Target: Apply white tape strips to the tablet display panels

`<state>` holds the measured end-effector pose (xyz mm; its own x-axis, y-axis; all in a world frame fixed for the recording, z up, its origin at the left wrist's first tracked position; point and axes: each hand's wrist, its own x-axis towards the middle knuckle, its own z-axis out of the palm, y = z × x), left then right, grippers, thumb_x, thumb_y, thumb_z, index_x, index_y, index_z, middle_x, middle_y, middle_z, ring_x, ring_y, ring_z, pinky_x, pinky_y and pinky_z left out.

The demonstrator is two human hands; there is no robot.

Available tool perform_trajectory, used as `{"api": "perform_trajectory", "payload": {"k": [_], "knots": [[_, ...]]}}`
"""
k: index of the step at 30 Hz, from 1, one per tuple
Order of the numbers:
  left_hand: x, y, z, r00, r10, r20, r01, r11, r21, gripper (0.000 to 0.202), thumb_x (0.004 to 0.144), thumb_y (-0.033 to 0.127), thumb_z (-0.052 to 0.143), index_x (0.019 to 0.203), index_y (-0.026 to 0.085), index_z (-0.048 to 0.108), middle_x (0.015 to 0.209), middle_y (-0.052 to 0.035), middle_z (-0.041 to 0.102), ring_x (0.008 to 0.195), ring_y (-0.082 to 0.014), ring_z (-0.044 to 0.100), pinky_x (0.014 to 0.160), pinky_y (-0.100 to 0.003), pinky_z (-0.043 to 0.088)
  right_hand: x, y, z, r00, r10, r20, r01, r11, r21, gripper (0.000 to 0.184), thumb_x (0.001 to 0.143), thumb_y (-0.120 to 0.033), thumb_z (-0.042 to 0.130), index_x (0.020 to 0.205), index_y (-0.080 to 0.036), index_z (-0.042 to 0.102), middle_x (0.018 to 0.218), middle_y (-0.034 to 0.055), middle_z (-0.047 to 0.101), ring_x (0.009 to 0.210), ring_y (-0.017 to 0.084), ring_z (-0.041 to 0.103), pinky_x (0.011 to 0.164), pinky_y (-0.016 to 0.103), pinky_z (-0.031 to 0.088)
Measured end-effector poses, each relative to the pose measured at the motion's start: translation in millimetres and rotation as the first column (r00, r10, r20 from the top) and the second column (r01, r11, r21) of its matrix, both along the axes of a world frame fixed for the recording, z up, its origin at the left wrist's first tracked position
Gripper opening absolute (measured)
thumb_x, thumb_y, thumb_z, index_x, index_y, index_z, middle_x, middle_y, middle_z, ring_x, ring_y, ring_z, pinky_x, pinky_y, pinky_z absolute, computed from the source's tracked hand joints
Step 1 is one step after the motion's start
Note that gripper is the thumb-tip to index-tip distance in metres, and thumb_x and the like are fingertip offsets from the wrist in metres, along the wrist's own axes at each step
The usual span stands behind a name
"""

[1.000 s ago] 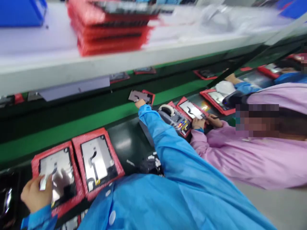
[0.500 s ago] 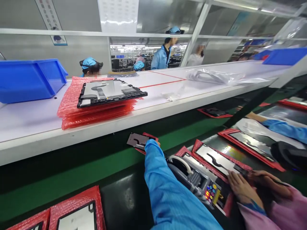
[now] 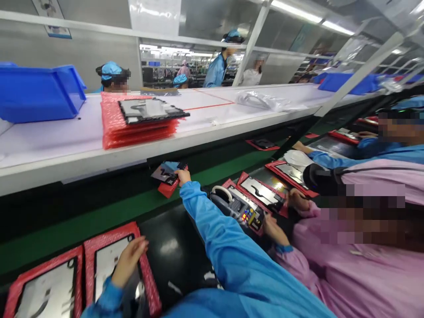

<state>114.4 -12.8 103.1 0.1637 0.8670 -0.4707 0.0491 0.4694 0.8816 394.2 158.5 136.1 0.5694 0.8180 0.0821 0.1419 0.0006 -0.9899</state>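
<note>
My right hand (image 3: pixel 183 176) reaches out over the green conveyor belt and grips the edge of a tablet panel (image 3: pixel 166 172), a thin grey plate with a black ribbon cable. The panel is raised and tilted above a red bubble-wrap bag (image 3: pixel 168 189) on the belt. My left hand (image 3: pixel 128 260) hovers over a second tablet panel (image 3: pixel 105 267), which lies on red bubble wrap at the lower left. Its fingers are loosely bent, with nothing seen between them. Left of that, another tablet panel (image 3: pixel 49 289) rests on its own red wrap.
A white shelf (image 3: pixel 212 126) runs above the belt, bearing a stack of red bubble-wrap bags (image 3: pixel 111 128) and a blue bin (image 3: pixel 43 95). At my right, a co-worker in pink (image 3: pixel 364 260) handles wrapped panels beside a grey device with lit buttons (image 3: pixel 247 216).
My right hand has lifted the panel off its red wrap and tilted it. My left hand has come into view at the lower left. The view has swung to the right.
</note>
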Motion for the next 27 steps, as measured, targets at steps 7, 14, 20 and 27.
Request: {"api": "perform_trajectory", "payload": {"k": [7,14,20,27], "knots": [[7,26,4.7,0.837,0.256,0.483,-0.242,0.966,-0.092,0.061,0.077,0.076,0.055,0.103,0.022,0.064,0.114,-0.0117,0.071,0.126,-0.0268,0.058,0.105,-0.043,0.050,-137,-181,-47.2,0.768,-0.125,-0.628,0.070,0.991,-0.113,0.027,0.061,-0.022,0.063,0.087,-0.023,0.061,0.072,-0.0042,0.066,0.075,0.015,0.066,0.078,0.031,0.058],[-89,9,-54.2,0.856,0.471,0.213,-0.476,0.879,-0.028,0.045,0.064,0.047,0.082,0.093,0.017,0.066,0.087,-0.0060,0.074,0.099,-0.0240,0.069,0.093,-0.039,0.054,-205,-289,-64.2,0.608,0.065,-0.791,-0.384,0.896,-0.222,0.037,0.053,-0.031,0.080,0.086,-0.023,0.065,0.072,-0.0023,0.071,0.070,0.018,0.069,0.068,0.035,0.061],[-121,29,-69.1,0.913,0.253,-0.320,-0.234,0.967,0.098,0.037,0.049,0.027,0.088,0.065,0.018,0.056,0.071,-0.0032,0.066,0.092,-0.0278,0.067,0.088,-0.038,0.053,-227,-305,-76.1,0.535,-0.055,-0.843,-0.575,0.707,-0.412,0.023,0.062,-0.025,0.086,0.067,-0.017,0.065,0.059,0.0005,0.069,0.052,0.012,0.065,0.048,0.019,0.056],[-120,26,-42.9,0.657,0.142,-0.740,0.104,0.956,0.275,0.071,0.060,0.017,0.081,0.123,0.007,0.052,0.119,-0.0188,0.061,0.130,-0.0404,0.047,0.112,-0.047,0.036,-165,-308,-81.7,0.592,0.154,-0.791,-0.715,0.554,-0.427,0.028,0.059,-0.024,0.088,0.059,-0.013,0.062,0.056,0.0040,0.068,0.044,0.010,0.061,0.042,0.018,0.050]]}}
